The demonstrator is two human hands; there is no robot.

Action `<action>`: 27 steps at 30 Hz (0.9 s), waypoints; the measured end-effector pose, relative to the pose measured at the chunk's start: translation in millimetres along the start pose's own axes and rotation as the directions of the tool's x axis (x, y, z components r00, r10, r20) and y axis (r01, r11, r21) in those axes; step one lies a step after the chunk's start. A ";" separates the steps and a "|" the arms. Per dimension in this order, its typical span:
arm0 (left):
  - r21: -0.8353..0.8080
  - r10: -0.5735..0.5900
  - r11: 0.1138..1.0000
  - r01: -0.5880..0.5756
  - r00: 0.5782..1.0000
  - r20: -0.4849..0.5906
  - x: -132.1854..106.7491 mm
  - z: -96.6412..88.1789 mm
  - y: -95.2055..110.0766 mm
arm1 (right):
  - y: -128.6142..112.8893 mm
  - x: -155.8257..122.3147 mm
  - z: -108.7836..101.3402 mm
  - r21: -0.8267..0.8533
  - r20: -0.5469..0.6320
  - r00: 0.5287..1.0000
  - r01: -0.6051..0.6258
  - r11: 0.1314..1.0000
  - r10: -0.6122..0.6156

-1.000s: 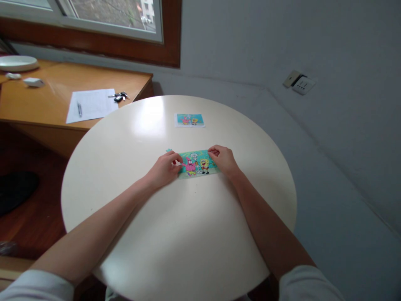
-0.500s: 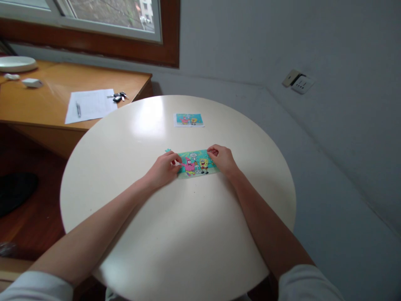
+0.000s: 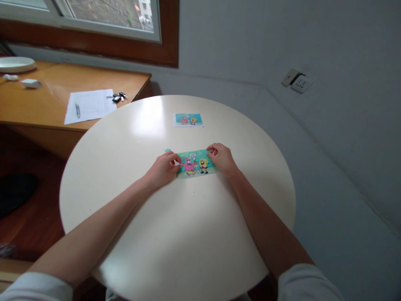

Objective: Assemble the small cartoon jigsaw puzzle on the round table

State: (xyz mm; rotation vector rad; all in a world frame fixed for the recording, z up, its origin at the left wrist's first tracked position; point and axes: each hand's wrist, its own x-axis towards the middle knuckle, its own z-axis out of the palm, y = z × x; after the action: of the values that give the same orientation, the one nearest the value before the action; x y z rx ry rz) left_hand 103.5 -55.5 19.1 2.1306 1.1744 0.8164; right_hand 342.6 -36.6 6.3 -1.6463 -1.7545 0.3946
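A cartoon jigsaw puzzle (image 3: 196,163) in teal, pink and yellow lies on the round white table (image 3: 175,234). At its left edge is my left hand (image 3: 164,167), thumb and fingers closed on the border. My right hand (image 3: 222,159) pinches the upper right part and covers that end. A small teal puzzle piece (image 3: 167,149) with a knobbed outline shows just behind my left hand; the rest of it is hidden. Farther back lies a creased paper picture (image 3: 189,120) printed with a similar scene.
On the left, a wooden desk (image 3: 46,100) carries a sheet of paper (image 3: 90,104) with a pen (image 3: 77,110), a bunch of keys (image 3: 119,97) and a small white box (image 3: 31,83). Wall sockets (image 3: 301,83) are at the right, and a window stands behind the desk.
My right hand has shifted up very slightly at the puzzle's corner. My left hand and the puzzle look the same.
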 end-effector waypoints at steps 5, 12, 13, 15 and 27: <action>-0.004 -0.002 1.000 0.002 1.000 -0.001 -0.3 -0.9 0.4 | 4.0 0.5 0.2 0.111 -0.025 0.994 -0.098 0.989 0.102; -0.014 -0.010 1.000 0.010 1.000 -0.004 -0.7 -2.1 1.7 | 13.7 4.0 -0.6 0.261 -0.103 0.973 -0.176 0.949 0.208; -0.015 -0.008 1.000 0.008 1.000 -0.005 -0.8 -2.3 1.8 | 13.8 3.9 -0.4 0.269 -0.088 0.975 -0.174 0.947 0.204; -0.019 -0.004 1.000 0.003 1.000 -0.010 -0.9 -2.7 1.9 | 13.2 3.4 0.0 0.271 -0.049 0.982 -0.163 0.949 0.183; -0.020 -0.007 1.000 0.006 1.000 -0.029 -0.5 -3.3 -0.1 | 7.8 0.1 -2.0 0.145 0.051 0.988 -0.153 0.978 0.147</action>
State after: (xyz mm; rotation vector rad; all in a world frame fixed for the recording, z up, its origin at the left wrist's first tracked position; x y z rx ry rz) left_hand 100.8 -55.2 21.1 2.1040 1.1823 0.8555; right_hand 349.8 -35.7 2.7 -1.6785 -1.5928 0.6168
